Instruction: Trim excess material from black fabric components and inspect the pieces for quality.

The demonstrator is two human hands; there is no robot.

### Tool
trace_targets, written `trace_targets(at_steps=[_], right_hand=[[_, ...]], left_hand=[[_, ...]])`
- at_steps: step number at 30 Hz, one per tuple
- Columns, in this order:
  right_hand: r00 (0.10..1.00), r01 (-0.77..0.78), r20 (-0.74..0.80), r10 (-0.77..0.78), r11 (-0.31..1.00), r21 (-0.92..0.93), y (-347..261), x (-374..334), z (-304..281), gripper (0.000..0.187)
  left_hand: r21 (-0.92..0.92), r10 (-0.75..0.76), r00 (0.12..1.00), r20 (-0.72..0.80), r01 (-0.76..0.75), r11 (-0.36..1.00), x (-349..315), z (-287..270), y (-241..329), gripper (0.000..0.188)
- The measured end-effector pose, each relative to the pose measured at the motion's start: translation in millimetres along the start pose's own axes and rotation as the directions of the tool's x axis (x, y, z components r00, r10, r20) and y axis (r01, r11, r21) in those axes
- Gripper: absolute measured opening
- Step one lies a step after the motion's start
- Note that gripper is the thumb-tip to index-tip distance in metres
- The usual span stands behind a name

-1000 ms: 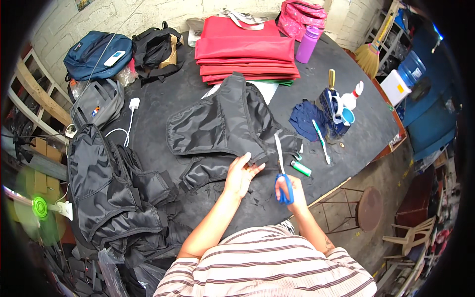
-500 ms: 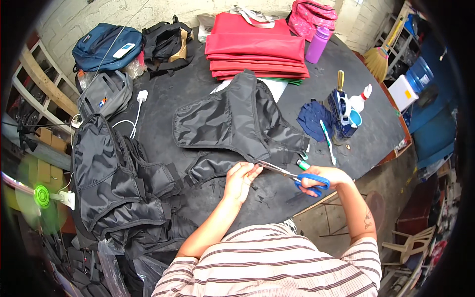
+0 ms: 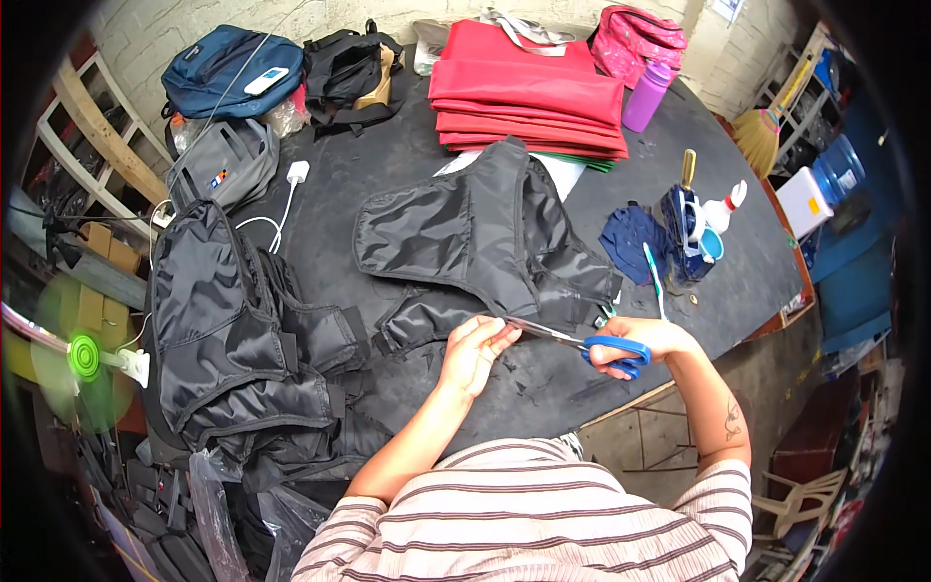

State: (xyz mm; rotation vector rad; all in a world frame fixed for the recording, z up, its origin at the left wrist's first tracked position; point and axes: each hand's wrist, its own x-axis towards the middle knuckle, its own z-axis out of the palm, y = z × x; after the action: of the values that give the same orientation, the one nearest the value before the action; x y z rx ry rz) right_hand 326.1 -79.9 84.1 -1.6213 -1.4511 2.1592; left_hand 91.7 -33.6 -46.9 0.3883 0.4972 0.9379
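The blue-handled scissors (image 3: 592, 344) lie level just below the middle of the view, blades pointing toward 9 o'clock, their tips meeting the lower edge of a black nylon bag panel (image 3: 485, 238) spread on the dark desk (image 3: 388, 165). The right hand (image 3: 640, 341) is closed through the scissor loops. The left hand (image 3: 475, 351) has its fingers pinched together at the blade tips, on the fabric edge or on something too small to make out.

The fingertips sit right against the blades, so a quick closing could nick them. The slick fabric could also slide or bunch, sending a cut into the panel itself. Loose black scraps lie on the desk toward 6 o'clock of the hands.

At 3 o'clock of the panel a dark blue holder (image 3: 685, 233) stands with a white squeeze bottle (image 3: 722, 206) beside it and a brass-coloured tool handle rising from it. What else it holds I cannot tell. A folded blue cloth (image 3: 630, 242) lies just beside it.

At 12 o'clock is a stack of red fabric pieces (image 3: 529, 92), with a purple bottle (image 3: 645, 95) and pink bag (image 3: 648, 34) to its right. At 9 o'clock a heap of black bags (image 3: 233, 330) piles up. At 11 o'clock a blue backpack (image 3: 228, 68) carries a white device on top, with a black bag (image 3: 344, 68) beside it.
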Motion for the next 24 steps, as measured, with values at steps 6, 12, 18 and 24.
trace_targets(at_steps=[6,12,18,24], right_hand=[[1.000,0.028,0.009,-0.028,0.999,0.021,4,21,3,0.048],[0.982,0.160,0.084,-0.170,0.980,0.117,15,41,10,0.051],[0.971,0.208,0.057,-0.232,0.938,0.277,18,47,16,0.051],[0.986,0.159,-0.091,-0.141,0.960,0.233,22,50,19,0.038]], left_hand=[[0.027,-0.009,1.000,0.006,0.008,1.000,-1,0,3,0.008],[0.035,0.023,1.000,0.020,-0.023,0.999,-2,-4,4,0.009],[0.017,0.010,1.000,0.025,-0.011,1.000,-5,-4,7,0.009],[-0.004,0.017,1.000,0.022,-0.017,1.000,-6,-4,6,0.008]])
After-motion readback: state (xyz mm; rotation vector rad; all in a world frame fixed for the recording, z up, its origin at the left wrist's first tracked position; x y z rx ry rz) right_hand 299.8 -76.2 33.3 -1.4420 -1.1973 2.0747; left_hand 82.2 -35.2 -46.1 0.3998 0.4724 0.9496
